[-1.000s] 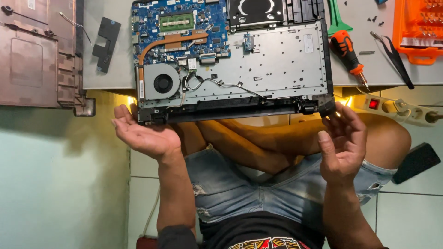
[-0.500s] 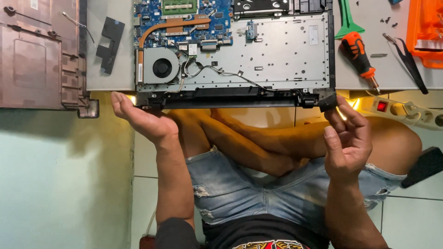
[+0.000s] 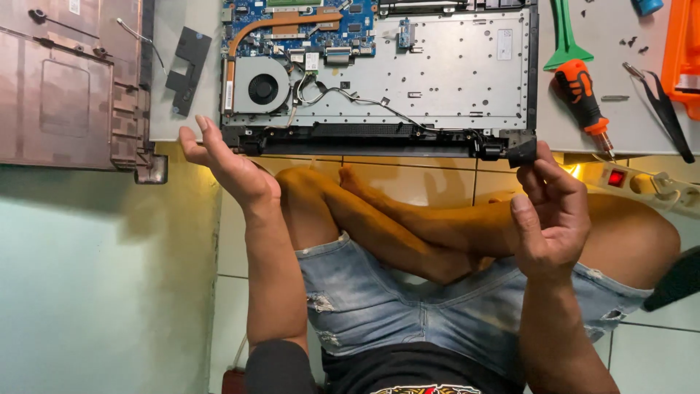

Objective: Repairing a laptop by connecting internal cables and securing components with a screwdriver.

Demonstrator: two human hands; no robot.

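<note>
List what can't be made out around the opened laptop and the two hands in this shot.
Head view only:
- Opened laptop: far part cut off by the top edge.
- Orange case: cut off by the right edge; contents unseen.
- Right hand: whether its fingertips touch the laptop's corner is unclear.
- Left hand: palm up, contact with the laptop's edge unclear.
- Loose screws: too small to identify.

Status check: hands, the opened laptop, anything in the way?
Left hand open, palm up at laptop's near left corner. Right hand open, fingers at right hinge corner. Laptop flat on table, internals exposed. Screwdriver lies clear.
</note>
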